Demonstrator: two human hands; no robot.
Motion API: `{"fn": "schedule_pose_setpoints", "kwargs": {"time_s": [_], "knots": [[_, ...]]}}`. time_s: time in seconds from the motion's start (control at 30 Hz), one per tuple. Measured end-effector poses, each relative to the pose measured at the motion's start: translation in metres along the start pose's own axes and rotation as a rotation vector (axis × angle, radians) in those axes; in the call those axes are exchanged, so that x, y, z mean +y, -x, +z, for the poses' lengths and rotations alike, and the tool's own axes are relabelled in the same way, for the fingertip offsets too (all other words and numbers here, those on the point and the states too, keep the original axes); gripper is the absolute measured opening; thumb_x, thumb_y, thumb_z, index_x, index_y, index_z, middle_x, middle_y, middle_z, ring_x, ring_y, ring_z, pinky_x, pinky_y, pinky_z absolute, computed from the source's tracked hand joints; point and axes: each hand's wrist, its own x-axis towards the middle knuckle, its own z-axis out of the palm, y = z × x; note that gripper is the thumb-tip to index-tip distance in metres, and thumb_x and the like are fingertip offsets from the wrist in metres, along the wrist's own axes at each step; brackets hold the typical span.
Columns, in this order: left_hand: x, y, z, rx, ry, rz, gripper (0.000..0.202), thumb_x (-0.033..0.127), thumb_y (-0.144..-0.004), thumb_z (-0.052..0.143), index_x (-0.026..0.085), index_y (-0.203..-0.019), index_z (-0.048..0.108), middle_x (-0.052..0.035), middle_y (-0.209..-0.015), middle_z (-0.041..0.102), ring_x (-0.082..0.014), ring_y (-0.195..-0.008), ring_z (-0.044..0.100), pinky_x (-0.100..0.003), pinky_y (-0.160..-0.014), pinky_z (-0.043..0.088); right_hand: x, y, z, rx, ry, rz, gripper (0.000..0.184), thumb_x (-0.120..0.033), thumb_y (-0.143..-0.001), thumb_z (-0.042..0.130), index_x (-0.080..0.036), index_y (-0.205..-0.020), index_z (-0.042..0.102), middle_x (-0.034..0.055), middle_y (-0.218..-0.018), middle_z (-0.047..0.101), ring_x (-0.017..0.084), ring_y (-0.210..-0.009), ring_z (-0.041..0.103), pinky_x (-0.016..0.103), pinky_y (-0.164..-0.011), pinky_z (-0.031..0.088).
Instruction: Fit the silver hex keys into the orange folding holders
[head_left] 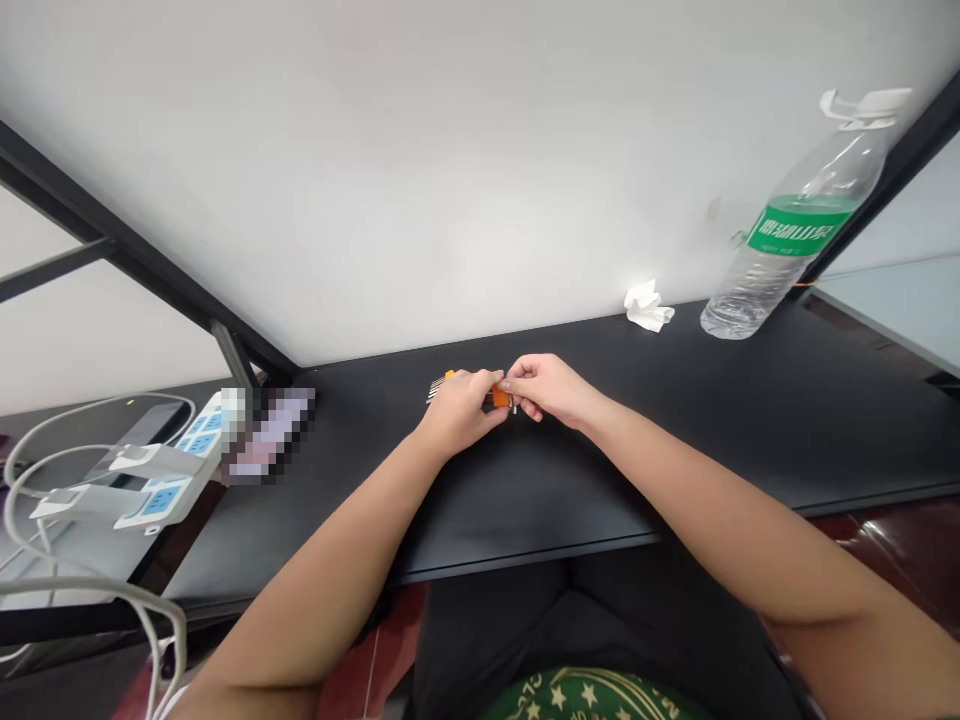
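Note:
An orange holder (500, 397) with several thin metal rods (436, 387) jutting from its left end looks like a hex key set. My left hand (459, 412) is closed round it, covering its middle, just above the black tabletop (525, 500). At the right end of the holder, my right hand (551, 388) pinches with thumb and forefinger on what seems to be a hex key. Those fingertips touch the holder and hide most of what they grip. Short metal ends (514, 406) show just below them.
A tall water bottle (795, 225) with a green label stands at the back right, beside a crumpled tissue (648, 306). On the left lie a white power strip (184, 465) with plugs and cables and a pixelated item (270, 435). A white wall (450, 180) rises behind.

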Motion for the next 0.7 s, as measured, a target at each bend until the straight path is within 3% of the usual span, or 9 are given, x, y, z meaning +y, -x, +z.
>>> {"fn": "schedule_pose_setpoints", "kwargs": {"time_s": [0.17, 0.33, 0.4, 0.53, 0.7], "knots": [[-0.009, 0.002, 0.001, 0.016, 0.077, -0.085, 0.044, 0.031, -0.084, 0.073, 0.023, -0.126, 0.061, -0.0067, -0.11, 0.077, -0.0238, -0.094, 0.075, -0.036, -0.086, 0.06, -0.003, 0.003, -0.003, 0.042, 0.241, -0.083, 0.025, -0.043, -0.094, 0.068, -0.021, -0.084, 0.061, -0.0008, -0.068, 0.064, 0.011, -0.05, 0.056, 0.023, -0.048, 0.044], [-0.018, 0.004, -0.001, 0.047, 0.095, -0.129, 0.048, 0.031, -0.084, 0.074, 0.025, -0.129, 0.061, -0.0045, -0.107, 0.077, -0.0217, -0.092, 0.073, -0.036, -0.087, 0.06, -0.001, 0.001, -0.025, 0.044, 0.954, -0.197, 0.009, -0.022, -0.092, 0.066, -0.02, -0.085, 0.071, 0.0058, -0.091, 0.071, 0.018, -0.08, 0.064, 0.028, -0.069, 0.044], [-0.02, 0.002, -0.003, 0.057, 0.072, -0.128, 0.047, 0.03, -0.083, 0.075, 0.025, -0.128, 0.063, -0.0047, -0.107, 0.077, -0.023, -0.095, 0.072, -0.037, -0.089, 0.059, 0.003, -0.002, -0.03, 0.005, 1.13, -0.177, 0.01, -0.018, -0.091, 0.065, -0.021, -0.09, 0.075, 0.0083, -0.102, 0.071, 0.021, -0.089, 0.065, 0.03, -0.071, 0.043], [-0.023, 0.0, -0.002, 0.075, 0.059, -0.1, 0.045, 0.029, -0.082, 0.076, 0.025, -0.126, 0.065, -0.0046, -0.107, 0.077, -0.0243, -0.096, 0.071, -0.039, -0.091, 0.058, 0.006, -0.002, -0.027, -0.047, 1.269, -0.142, 0.019, -0.016, -0.094, 0.057, -0.021, -0.094, 0.075, 0.0091, -0.109, 0.071, 0.022, -0.094, 0.067, 0.029, -0.072, 0.043], [-0.023, 0.001, 0.0, 0.087, 0.064, -0.073, 0.046, 0.026, -0.083, 0.075, 0.025, -0.128, 0.064, -0.0049, -0.109, 0.076, -0.0243, -0.096, 0.071, -0.039, -0.09, 0.057, -0.005, 0.007, -0.012, -0.12, 1.397, 0.041, 0.008, -0.018, -0.085, 0.064, -0.018, -0.086, 0.071, 0.0114, -0.103, 0.073, 0.023, -0.08, 0.068, 0.03, -0.061, 0.042]]}}
